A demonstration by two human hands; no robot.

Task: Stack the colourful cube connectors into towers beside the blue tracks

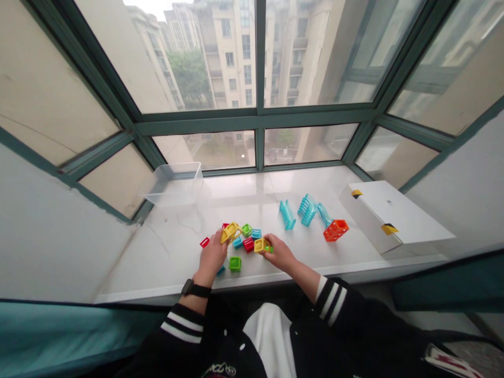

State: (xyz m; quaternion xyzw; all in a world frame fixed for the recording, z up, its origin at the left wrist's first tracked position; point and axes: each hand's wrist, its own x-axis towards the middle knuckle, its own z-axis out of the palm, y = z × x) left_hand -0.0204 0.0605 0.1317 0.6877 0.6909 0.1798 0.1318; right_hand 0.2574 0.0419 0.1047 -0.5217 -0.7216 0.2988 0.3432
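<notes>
1. Left hand (212,257): narrow grip on a yellow open-sided plastic block (231,233), just left of lower centre of the frame. Block tilted, long axis running lower left to upper right, far end pointing upper right.
2. Right hand (280,252): fingertips in a narrow grip on a second yellow plastic block (261,245), long axis roughly level, pointing left toward the first. Small green piece (269,249) touches the fingers; attachment cannot be told.
3. Between the hands: loose red block (248,244), green block (247,230), blue blocks (256,233) and (237,242).
4. Near the left hand: red piece (204,242). Below the hands: green block (235,263).
5. Right of centre: two teal ribbed pieces (287,214) and (307,209), teal rod (325,214), orange perforated block (336,230).
6. Far right: white box (394,215) with yellow-and-black tape.
7. Upper left of the sill: clear plastic tub (175,184).
8. Support: white stone windowsill (165,262), below green-framed windows.
</notes>
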